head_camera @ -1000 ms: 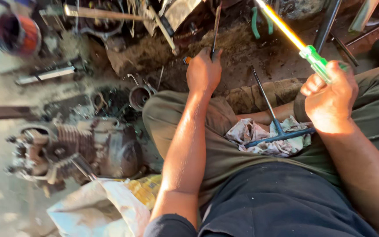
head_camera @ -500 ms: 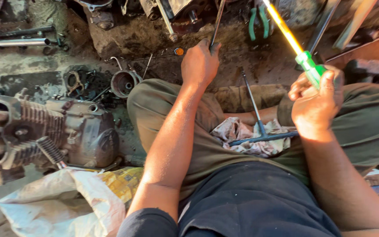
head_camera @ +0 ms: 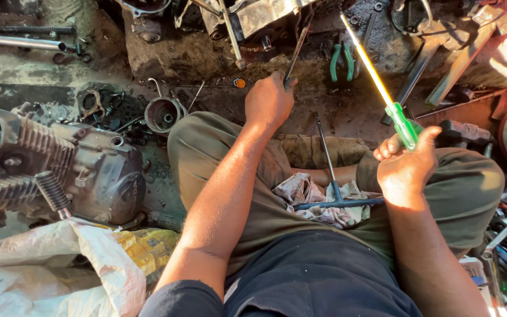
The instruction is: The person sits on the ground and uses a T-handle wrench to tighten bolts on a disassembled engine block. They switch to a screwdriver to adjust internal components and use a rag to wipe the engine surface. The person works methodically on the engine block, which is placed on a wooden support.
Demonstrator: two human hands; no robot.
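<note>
We see the right hand (head_camera: 409,170) closed around the green handle of a screwdriver (head_camera: 403,124), whose shaft slants up and away from it. The left hand (head_camera: 269,101), reaching forward, pinches a thin metal rod (head_camera: 296,51); a T-handle wrench (head_camera: 331,188) lies on a rag (head_camera: 309,196) in the lap between both arms.

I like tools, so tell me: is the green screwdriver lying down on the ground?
No, the right hand holds the green screwdriver up in the air, its long shaft pointing away from the person.
</note>
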